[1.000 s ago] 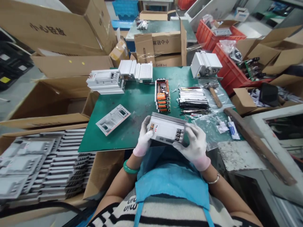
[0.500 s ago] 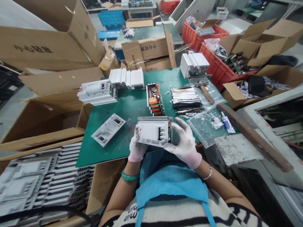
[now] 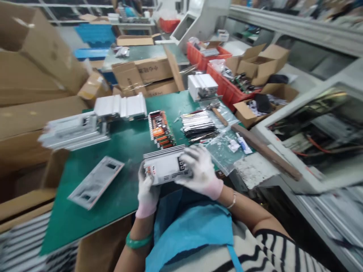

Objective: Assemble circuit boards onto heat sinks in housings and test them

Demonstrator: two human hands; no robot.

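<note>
Both my hands wear white gloves and hold an electronic module (image 3: 164, 168) with a pale cover and heatsink fins along its far edge. My left hand (image 3: 147, 190) is wrapped round its left end. My right hand (image 3: 198, 170) grips the right end, its fingers lying over the dark terminal block. The module is just above the near edge of the green table. Beyond it lie orange-and-green circuit boards (image 3: 160, 130) in a row. To the left, a loose pale cover (image 3: 96, 182) with cut-outs rests flat on the table.
Finned units (image 3: 75, 130) stand at the left back, another heatsink unit (image 3: 202, 86) at the far right. Thin metal strips (image 3: 198, 124), a hammer (image 3: 219, 113), a tube (image 3: 244, 144) and a long wooden bar (image 3: 266, 152) lie on the right. Cardboard boxes and red crates (image 3: 227, 81) surround the table (image 3: 124, 151).
My view has swung to the right, so the table appears further left. My right hand has closed over the module's right end, where its fingers were spread before. My left hand still holds the module.
</note>
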